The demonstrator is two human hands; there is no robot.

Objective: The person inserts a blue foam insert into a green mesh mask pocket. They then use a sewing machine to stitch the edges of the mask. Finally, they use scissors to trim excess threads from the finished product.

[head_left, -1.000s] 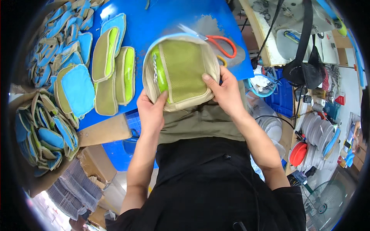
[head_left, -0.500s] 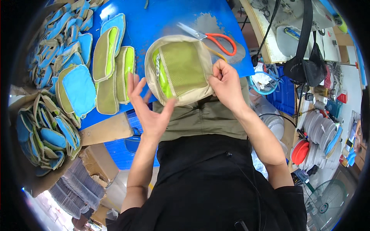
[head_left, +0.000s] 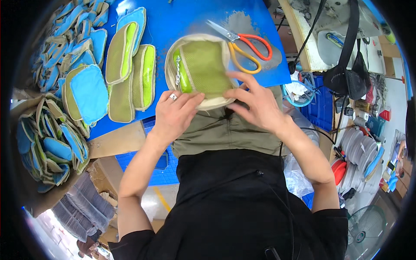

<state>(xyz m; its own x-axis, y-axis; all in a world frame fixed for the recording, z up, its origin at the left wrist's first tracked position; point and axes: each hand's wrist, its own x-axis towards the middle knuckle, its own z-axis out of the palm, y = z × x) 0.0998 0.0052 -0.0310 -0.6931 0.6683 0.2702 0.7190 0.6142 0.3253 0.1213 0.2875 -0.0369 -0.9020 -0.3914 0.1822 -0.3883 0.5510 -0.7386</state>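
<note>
A round beige pouch with a green mesh pocket (head_left: 206,65) lies near the blue table's front edge, with a metallic zip strip along its left inside. My left hand (head_left: 175,112), a ring on one finger, grips the near-left rim with bent fingers. My right hand (head_left: 253,106) touches the near-right rim, fingers apart and bent. Scissors (head_left: 242,45) with red and yellow handles lie just beyond the pouch's right side. Flat olive-and-green pieces (head_left: 117,102) and blue ones (head_left: 89,93) are stacked left of it.
A heap of blue-beige pieces (head_left: 69,34) covers the table's (head_left: 182,15) far left. A cardboard box (head_left: 32,199) of pieces sits lower left. At right are a workbench (head_left: 299,34), hanging black straps, a small bin (head_left: 297,95), plate-like stacks (head_left: 355,151) and a fan (head_left: 364,232).
Both hands moved to the near rim; my left hand's fingers went from lifted and spread to bent on it. The pouch sits farther forward in view, with the scissors' yellow handle now uncovered.
</note>
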